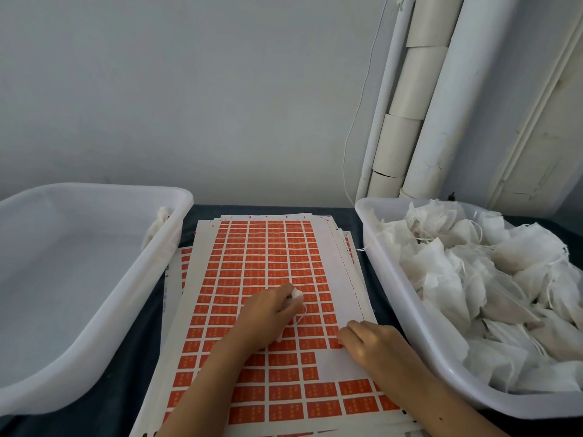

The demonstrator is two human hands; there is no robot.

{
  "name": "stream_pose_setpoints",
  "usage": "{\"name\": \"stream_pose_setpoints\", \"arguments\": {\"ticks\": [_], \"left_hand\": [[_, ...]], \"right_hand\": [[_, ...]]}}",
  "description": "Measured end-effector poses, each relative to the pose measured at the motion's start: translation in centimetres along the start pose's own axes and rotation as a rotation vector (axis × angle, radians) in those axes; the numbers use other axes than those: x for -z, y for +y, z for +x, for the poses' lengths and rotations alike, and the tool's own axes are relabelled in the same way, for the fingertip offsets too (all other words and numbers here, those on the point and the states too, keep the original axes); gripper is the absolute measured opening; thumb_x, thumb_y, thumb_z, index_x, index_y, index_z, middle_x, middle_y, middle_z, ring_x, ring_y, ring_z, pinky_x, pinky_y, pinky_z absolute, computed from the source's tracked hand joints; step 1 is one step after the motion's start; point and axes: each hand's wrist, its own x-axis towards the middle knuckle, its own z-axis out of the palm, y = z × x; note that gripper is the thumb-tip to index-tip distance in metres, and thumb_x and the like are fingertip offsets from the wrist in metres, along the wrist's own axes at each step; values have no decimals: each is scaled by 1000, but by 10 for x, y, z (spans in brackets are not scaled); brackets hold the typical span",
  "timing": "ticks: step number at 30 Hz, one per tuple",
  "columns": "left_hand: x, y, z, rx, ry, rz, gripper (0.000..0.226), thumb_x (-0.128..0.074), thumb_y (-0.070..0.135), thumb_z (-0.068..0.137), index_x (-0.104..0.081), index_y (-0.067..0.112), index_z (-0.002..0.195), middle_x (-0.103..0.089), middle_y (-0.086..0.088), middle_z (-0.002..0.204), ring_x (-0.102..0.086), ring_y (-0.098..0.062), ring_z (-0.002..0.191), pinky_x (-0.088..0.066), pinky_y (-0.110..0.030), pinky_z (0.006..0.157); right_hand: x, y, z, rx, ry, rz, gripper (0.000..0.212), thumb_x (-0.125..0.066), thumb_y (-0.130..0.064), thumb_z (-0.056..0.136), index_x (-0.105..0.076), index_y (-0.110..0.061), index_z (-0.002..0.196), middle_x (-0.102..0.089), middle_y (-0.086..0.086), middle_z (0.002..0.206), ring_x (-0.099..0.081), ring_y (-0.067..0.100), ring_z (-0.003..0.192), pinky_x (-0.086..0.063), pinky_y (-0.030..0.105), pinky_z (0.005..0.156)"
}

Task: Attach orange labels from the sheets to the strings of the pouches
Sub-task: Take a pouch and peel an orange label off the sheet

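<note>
- A dark blue table (132, 367) sits against a plain pale wall (189, 89), with white pipes (419, 99) and a thin loose cord (362, 99) running up the right-hand corner.
- Dead centre, a stack of label sheets (268, 263) lies on the table, the top one gridded with orange labels (257, 257); bare white gaps show near its lower right where labels are gone.
- On the left, a translucent white tub (94, 326) with a single white pouch (159, 223) draped at its far right wall.
- On the right, a matching tub (419, 351) heaped with white pouches (492, 294), strings trailing over one another.
- The left hand (268, 313) rests on the sheet, fingers curled round a small white pouch (296, 294), its string (301, 316) looping down onto the labels.
- The right hand (369, 342) sits at the sheet's right side, fingers bent down, tips at an orange label at the edge of the bare patch; whether they actually pinch it, I can't tell.
- The print on the labels is too small to read.
- Both forearms and the near end of the sheets run out of frame at the bottom.
</note>
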Motion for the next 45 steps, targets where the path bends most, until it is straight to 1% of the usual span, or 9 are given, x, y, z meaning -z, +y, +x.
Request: {"name": "stream_pose_setpoints", "arguments": {"ticks": [6,10,15,24,31,34,37,42,45], "left_hand": [[1,0,-1,-7,-9,-8,20,-39,47,97,-45,35,81,-57,17,74,-55,-4,64,-36,-12,55],[1,2,-2,-5,-8,-18,23,-39,47,97,-45,35,78,-56,17,73,-55,-4,63,-36,-12,55],[2,3,-2,-2,-7,-23,24,-39,47,97,-45,35,77,-56,17,72,-55,-4,62,-36,-12,55],[1,2,-2,-8,-7,-6,23,-40,45,97,-44,35,77,-54,18,71,-53,-3,61,-33,-11,53],[2,3,-2,-10,-13,-9,22,-41,44,97,-45,34,78,-54,17,70,-53,-3,60,-34,-11,53],[2,4,-3,-10,-19,-17,21,-40,45,97,-45,34,80,-54,18,71,-54,-3,61,-35,-12,55],[2,2,-2,-8,-22,-12,19,-40,46,97,-45,34,82,-54,18,72,-55,-4,63,-36,-13,56],[2,2,-1,-8,-25,-6,18,-40,45,97,-45,35,83,-54,19,72,-54,-3,63,-35,-12,55],[1,2,-1,-11,-21,-5,16,-41,45,97,-45,35,84,-53,20,72,-54,-2,62,-34,-11,54]], "right_hand": [[10,-1,4,52,-108,4,46,-88,-49,42,-75,-24,80,-71,-14,73,-65,-3,58,-54,12,57],[19,-1,3,108,-230,-31,47,-78,-37,72,-66,-18,113,-69,-4,107,-67,6,89,-54,19,83],[17,-3,-1,139,-197,-56,49,-88,-48,45,-75,-24,86,-71,-14,80,-66,-2,66,-55,14,64],[14,-1,3,224,-236,-58,39,-85,-43,58,-70,-27,91,-70,-13,84,-64,1,66,-55,15,62],[16,-3,4,123,-237,25,42,-82,-46,61,-72,-26,96,-72,-13,89,-67,1,69,-56,15,64],[21,-4,8,42,-331,81,44,-68,-39,81,-60,-20,121,-66,-5,116,-66,10,95,-53,24,86],[17,-3,7,-6,-414,93,48,-40,-37,98,-31,-22,142,-41,-4,144,-47,13,125,-33,27,109],[16,-3,9,45,-454,14,49,-40,-31,99,-27,-17,144,-38,2,146,-45,18,127,-31,30,110],[18,-2,8,143,-404,-36,43,-52,-27,94,-43,-13,134,-54,4,131,-58,18,111,-44,31,101]]}}
